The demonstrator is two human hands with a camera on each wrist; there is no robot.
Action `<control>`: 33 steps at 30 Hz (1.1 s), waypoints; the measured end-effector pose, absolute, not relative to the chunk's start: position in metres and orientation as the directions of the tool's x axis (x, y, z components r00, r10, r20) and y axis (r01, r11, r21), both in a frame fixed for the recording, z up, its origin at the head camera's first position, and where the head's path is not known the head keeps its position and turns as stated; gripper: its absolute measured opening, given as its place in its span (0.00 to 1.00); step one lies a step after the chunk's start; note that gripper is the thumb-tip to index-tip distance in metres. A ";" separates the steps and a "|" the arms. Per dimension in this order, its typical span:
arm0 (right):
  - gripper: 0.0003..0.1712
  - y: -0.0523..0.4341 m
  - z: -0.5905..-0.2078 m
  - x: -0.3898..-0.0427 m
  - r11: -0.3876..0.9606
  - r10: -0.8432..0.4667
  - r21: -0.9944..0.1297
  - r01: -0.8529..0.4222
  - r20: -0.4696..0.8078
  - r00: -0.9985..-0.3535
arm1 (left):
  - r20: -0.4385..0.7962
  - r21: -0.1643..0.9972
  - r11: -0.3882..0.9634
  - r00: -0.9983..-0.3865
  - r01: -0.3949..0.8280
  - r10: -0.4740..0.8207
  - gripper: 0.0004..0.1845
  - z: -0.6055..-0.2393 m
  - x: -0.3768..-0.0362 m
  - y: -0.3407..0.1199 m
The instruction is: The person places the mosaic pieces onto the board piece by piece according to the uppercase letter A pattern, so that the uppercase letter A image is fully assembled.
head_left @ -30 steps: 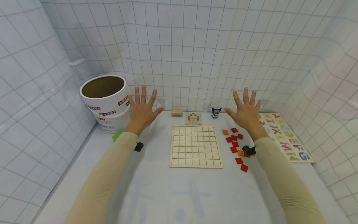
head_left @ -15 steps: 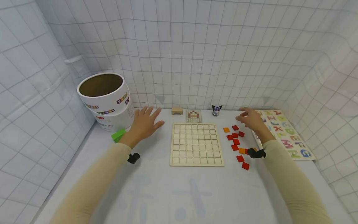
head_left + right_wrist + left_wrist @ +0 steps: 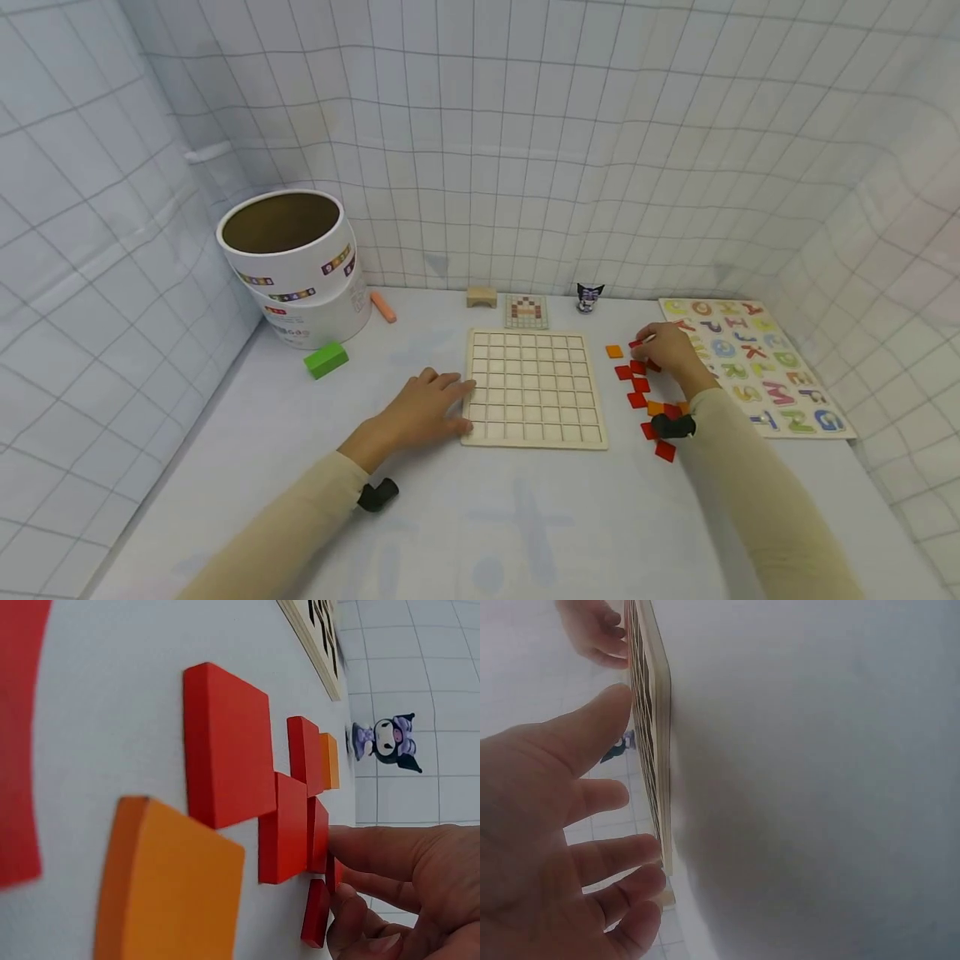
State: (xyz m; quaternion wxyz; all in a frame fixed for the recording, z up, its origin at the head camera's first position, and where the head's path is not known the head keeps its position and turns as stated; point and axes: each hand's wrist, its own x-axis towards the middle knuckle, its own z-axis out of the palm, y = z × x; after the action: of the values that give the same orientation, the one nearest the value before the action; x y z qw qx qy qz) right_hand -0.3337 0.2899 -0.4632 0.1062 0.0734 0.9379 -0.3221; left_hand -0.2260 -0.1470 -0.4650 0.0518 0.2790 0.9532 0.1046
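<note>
White gridded sheeting walls a pale worktop (image 3: 480, 517). Nearest, the left hand (image 3: 423, 408) lies flat and relaxed, grasping nothing, its fingertips (image 3: 634, 697) against the left edge of the grid board (image 3: 534, 387), seemingly steadying it. Right of that board, the right hand (image 3: 670, 350) reaches into the loose tiles (image 3: 639, 385): its fingers (image 3: 375, 851) curl down onto a red tile (image 3: 316, 911) at the far side of the scatter, seemingly pinching it, though whether it is off the worktop I cannot tell. More red and orange tiles lie just behind the wrist. Beyond the right hand's grip lies an alphabet puzzle (image 3: 757, 367).

Judging from this, the step in hand is picking up a first tile; every cell of the board looks unfilled. The next move calls for lifting the tile clear of its neighbours and carrying it leftward over a cell.

Farther off stand a pattern card (image 3: 526, 312), a small figure (image 3: 589, 297), a wooden block (image 3: 482, 296), a green block (image 3: 326, 359) and stacked tubs (image 3: 296, 267).
</note>
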 end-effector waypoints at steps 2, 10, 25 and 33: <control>0.24 0.289 -0.465 -0.335 0.782 0.077 -0.586 0.210 -0.244 -0.967 | -0.055 0.240 0.819 -0.835 0.522 0.548 0.40 -0.469 -0.225 -0.146; 0.21 0.286 -0.468 -0.337 0.781 0.095 -0.586 0.216 -0.230 -0.969 | -0.083 0.233 0.805 -0.814 0.545 0.575 0.42 -0.473 -0.224 -0.142; 0.29 0.234 -0.460 -0.340 0.085 -0.105 -0.965 0.249 -0.257 -0.961 | -0.127 0.220 0.794 -0.790 0.567 0.600 0.43 -0.462 -0.224 -0.136; 0.25 0.162 -0.462 -0.351 0.290 -0.318 -0.945 0.151 -0.243 -0.916 | -0.169 0.195 0.796 -0.780 0.573 0.603 0.44 -0.460 -0.223 -0.133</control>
State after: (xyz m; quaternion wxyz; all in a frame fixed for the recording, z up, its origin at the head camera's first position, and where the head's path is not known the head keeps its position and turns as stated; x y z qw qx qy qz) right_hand -0.3510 0.1621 -0.4615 0.1976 -0.0539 0.7783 -0.5936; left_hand -0.2234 -0.1334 -0.4601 0.1118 0.3122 0.9411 0.0667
